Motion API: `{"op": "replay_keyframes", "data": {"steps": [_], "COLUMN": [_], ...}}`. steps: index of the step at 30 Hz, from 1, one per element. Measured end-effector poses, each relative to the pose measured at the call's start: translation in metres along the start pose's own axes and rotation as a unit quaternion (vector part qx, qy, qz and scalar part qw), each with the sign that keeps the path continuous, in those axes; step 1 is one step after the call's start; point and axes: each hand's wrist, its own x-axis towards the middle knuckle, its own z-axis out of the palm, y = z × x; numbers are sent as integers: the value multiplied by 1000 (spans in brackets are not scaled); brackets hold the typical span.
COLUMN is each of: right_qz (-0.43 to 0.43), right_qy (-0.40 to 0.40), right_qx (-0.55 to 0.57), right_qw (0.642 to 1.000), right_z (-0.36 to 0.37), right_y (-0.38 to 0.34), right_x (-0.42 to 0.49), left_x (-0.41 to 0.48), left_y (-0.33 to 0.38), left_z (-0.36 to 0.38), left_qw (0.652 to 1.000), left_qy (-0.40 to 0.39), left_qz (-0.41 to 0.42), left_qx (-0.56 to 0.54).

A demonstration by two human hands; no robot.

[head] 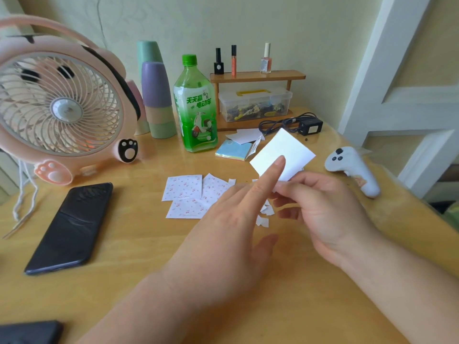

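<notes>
One pink fan (62, 105) stands at ten o'clock on the tabletop (124, 256), and one black phone (72, 227) lies flat at eight o'clock. At eleven o'clock a stack of cups (157, 100) and one green bottle (196, 105) stand side by side. Three cherry-printed sheets (183, 187) overlap at the centre. Paper scraps (262, 220) lie at their three o'clock, partly hidden by the hands.

The left hand (223, 232) stretches its index finger straight, with the tip resting on one white paper square (283, 155). Its other fingers are hidden. The right hand (323, 214) pinches the square's lower corner and holds it tilted above the tabletop.

At twelve o'clock, three nail polish bottles (233, 59) top a wooden rack (258, 76) over one clear box (255, 103). One white controller (352, 170) lies at two o'clock.
</notes>
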Motion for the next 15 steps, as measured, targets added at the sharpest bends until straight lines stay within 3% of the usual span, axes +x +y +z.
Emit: {"op": "replay_keyframes", "data": {"steps": [3, 6, 10, 15], "right_qz": [-10, -11, -27, -49], "right_qy": [8, -1, -31, -53], "right_qx": [8, 25, 30, 46], "right_qw": [1000, 1000, 999, 996], "right_z": [-2, -3, -1, -5], "right_y": [-1, -3, -5, -3], "right_x": [2, 2, -1, 3], "left_x": [-1, 1, 7, 12], "left_y": [-3, -10, -13, -7], "left_z": [-1, 0, 3, 4], "left_qw": [998, 982, 920, 845], "left_qy": [20, 51, 110, 122], "left_qz": [-1, -28, -90, -140], "left_qx": [-53, -180, -366, -501]}}
